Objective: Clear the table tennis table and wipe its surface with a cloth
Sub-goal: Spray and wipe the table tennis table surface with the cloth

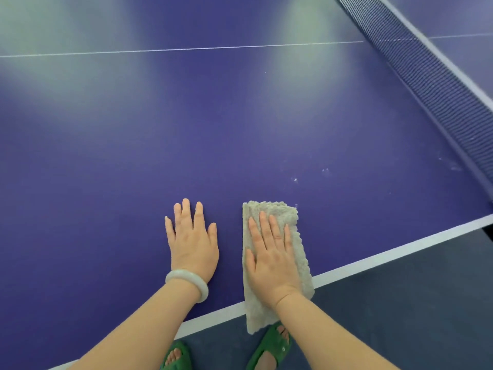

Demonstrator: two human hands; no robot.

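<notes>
The blue table tennis table (186, 129) fills most of the view, with a white line along its near edge. A beige fluffy cloth (298, 244) lies folded on the table near that edge, its near end hanging over the edge. My right hand (272, 257) presses flat on the cloth with straight fingers. My left hand (192, 241) rests flat on the bare table just left of the cloth, a pale bangle on its wrist. Small white specks (324, 170) dot the surface beyond the cloth.
The net (432, 81) runs diagonally across the upper right, with the other table half behind it. A white centre line (186, 48) crosses the far surface. Dark grey floor (413, 303) lies at lower right; my feet in green sandals (272, 345) stand below the table edge.
</notes>
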